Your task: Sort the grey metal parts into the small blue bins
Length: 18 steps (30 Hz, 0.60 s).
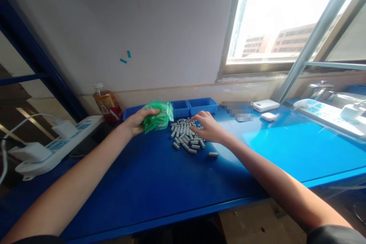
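My left hand (137, 121) is closed around a crumpled bundle of green see-through plastic (158, 116), the thumb lying on top of it. To its right, a loose pile of small grey metal cylinders (185, 135) is spread on the blue table (171, 183). My right hand (208, 126) hovers at the pile's right side, fingers bent and apart from the thumb; nothing shows between them. Whether its fingertips touch the pieces I cannot tell. One single cylinder (213, 154) lies apart, nearer the table's front edge.
Blue bins (202, 105) stand along the wall behind the pile. At left are a bottle (105, 101) and a power strip (61, 146) with plugs. A white box-shaped device (265, 105), a small white case (268, 116) and another power strip (323, 112) lie at right.
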Tool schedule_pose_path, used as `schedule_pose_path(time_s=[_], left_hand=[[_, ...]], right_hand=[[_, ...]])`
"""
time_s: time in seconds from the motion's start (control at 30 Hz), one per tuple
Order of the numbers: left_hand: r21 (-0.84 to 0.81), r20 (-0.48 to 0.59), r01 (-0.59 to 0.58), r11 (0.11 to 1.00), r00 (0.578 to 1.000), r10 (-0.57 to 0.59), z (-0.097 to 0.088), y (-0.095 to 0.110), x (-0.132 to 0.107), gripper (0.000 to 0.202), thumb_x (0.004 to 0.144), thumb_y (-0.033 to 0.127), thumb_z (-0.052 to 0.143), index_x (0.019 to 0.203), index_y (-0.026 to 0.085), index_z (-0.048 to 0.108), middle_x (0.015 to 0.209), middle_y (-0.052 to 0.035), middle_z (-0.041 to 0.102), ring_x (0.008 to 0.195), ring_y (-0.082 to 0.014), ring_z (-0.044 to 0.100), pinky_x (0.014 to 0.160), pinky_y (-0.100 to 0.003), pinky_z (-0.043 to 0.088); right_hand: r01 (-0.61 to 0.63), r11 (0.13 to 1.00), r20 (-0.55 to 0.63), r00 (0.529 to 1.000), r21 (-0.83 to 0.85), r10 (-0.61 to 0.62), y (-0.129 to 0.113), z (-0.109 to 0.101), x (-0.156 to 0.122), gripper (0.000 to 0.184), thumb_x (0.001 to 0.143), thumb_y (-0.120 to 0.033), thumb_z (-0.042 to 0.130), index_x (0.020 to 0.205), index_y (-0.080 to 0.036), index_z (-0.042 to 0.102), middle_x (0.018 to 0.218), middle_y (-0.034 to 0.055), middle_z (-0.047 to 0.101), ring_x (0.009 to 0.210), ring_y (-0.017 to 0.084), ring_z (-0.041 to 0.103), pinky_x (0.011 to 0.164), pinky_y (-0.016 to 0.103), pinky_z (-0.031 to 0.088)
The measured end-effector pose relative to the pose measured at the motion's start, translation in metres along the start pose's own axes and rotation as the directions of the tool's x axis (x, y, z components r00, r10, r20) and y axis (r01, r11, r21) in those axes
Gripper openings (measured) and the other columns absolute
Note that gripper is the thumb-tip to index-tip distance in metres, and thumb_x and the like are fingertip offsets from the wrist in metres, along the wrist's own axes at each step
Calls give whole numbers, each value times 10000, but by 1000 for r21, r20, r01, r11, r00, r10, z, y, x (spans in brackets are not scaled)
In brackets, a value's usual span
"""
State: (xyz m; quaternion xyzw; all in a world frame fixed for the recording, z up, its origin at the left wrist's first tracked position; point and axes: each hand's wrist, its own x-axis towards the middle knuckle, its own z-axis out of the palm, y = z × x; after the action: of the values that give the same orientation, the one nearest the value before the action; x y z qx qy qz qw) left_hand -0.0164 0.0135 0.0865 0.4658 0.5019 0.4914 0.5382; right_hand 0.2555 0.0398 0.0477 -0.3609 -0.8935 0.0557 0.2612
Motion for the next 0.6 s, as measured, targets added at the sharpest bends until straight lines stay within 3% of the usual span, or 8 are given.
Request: schedule_pose_path(time_s=[0.07, 0.13, 0.23, 0.3, 0.33, 0.43, 0.5, 0.6], left_hand=[[121, 33, 120, 985, 992, -125, 1, -22, -3, 458, 613, 355, 764, 993, 149, 614, 888, -99, 702, 805, -273, 681, 743, -432, 562], [387, -76, 137, 912, 990, -116, -1, -35, -6, 648, 577, 489, 768, 1100, 164, 568, 1001, -127, 683, 904, -315, 663, 766, -430, 544], [828, -213, 92, 553, 964, 159, -8, -35, -8, 891, 527, 670, 711, 1248, 196, 489, 1245, -172, 561, 1144, -388, 530, 920, -481, 446], [953, -195, 98, 286, 922, 335, -16, -25, -2, 926, 557, 753, 623, 1312, 245, 448, 1365, -164, 457, 1263, -421, 394, 991, -531, 354], [973, -177, 103, 207, 908, 379, -21, -19, 5, 908, 599, 782, 558, 1334, 264, 430, 1394, -153, 430, 1290, -421, 355, 1001, -540, 332], [977, -132, 61, 203, 924, 358, -42, -1, 35, 842, 762, 779, 309, 1357, 192, 416, 1358, -143, 494, 1239, -335, 457, 989, -416, 373], [973, -142, 108, 206, 977, 159, -57, 2, 58, 837, 771, 786, 250, 1277, 178, 523, 1279, -125, 580, 1179, -308, 527, 959, -355, 401], [966, -206, 190, 176, 976, 76, -74, -6, 79, 832, 684, 829, 351, 1005, 145, 699, 1121, -186, 666, 1091, -372, 583, 917, -410, 427]], right_hand=[[3, 1000, 4, 1000, 7, -3, 0, 0, 0, 327, 875, -392, 540, 1106, -170, 605, 984, 108, 538, 1000, 265, 452, 887, 409, 406], [3, 1000, 14, 1000, 7, -3, 1, 1, -1, 330, 875, -388, 542, 1111, -166, 605, 988, 110, 541, 1011, 267, 450, 894, 407, 403], [-6, 1000, 35, 999, -6, 6, 0, 2, -1, 339, 876, -384, 542, 1121, -159, 605, 1000, 118, 542, 1043, 275, 441, 907, 409, 400], [-9, 1000, 52, 999, -11, 9, -1, 3, -2, 348, 878, -389, 537, 1126, -154, 604, 1005, 121, 544, 1053, 279, 438, 910, 408, 400], [-8, 1000, 59, 998, -11, 9, -2, 3, -2, 351, 879, -389, 536, 1129, -152, 603, 1006, 121, 546, 1053, 279, 438, 911, 407, 400], [3, 1000, 80, 997, -11, -2, -3, 5, -1, 341, 877, -380, 542, 1128, -158, 602, 1003, 117, 551, 1048, 276, 443, 910, 407, 401], [14, 1000, 89, 996, -8, -13, -2, 5, -1, 325, 873, -375, 550, 1117, -167, 605, 1007, 114, 554, 1041, 274, 450, 905, 407, 403], [23, 1000, 91, 996, -5, -23, -1, 4, -1, 317, 871, -384, 554, 1107, -179, 608, 1017, 110, 559, 1031, 275, 459, 897, 415, 405]])
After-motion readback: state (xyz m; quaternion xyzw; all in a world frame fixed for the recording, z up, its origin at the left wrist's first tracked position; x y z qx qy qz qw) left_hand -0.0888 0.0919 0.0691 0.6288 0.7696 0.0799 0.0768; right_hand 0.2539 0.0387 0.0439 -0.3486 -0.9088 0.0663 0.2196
